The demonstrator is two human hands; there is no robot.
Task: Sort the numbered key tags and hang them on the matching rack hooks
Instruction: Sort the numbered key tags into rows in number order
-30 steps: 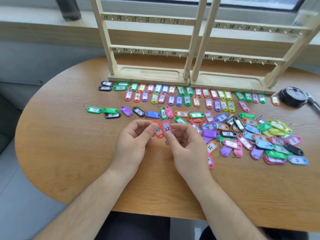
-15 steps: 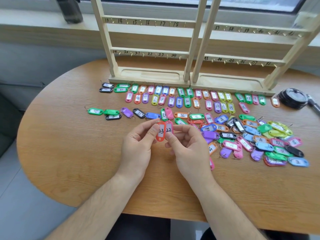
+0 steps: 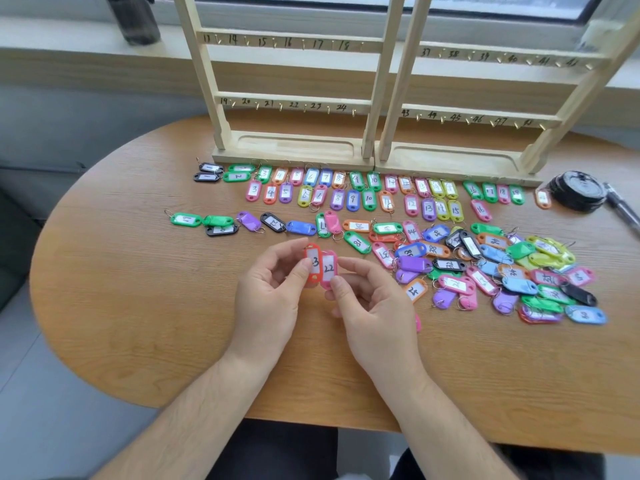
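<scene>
In the head view, the left hand (image 3: 266,299) pinches an orange key tag (image 3: 313,263) between thumb and fingers. The thumb hides part of its number, and only a 3 shows. The right hand (image 3: 374,306) pinches a pink key tag (image 3: 329,268) marked 22 by its near end. The two tags stand upright, side by side and touching. They are held up over the middle of the wooden table (image 3: 138,289).

On the far side of the table stand the left rack (image 3: 291,147) and the right rack (image 3: 450,157), touching each other. Their bars have small hooks with numbers written above. The low bar of the left rack reads 19 to 24.

Just in front of the racks lie two rows of key tags (image 3: 353,192) in number order, with 1 at the left. Nearer and to the right is a mixed heap of key tags (image 3: 502,268) in many colours. A short line of key tags (image 3: 221,221) lies to the left of the heap.

At the far right sits a black round thing (image 3: 578,190), with a pen (image 3: 623,211) just beside it. A dark bottle (image 3: 135,19) stands on the window sill (image 3: 69,50), far left.
</scene>
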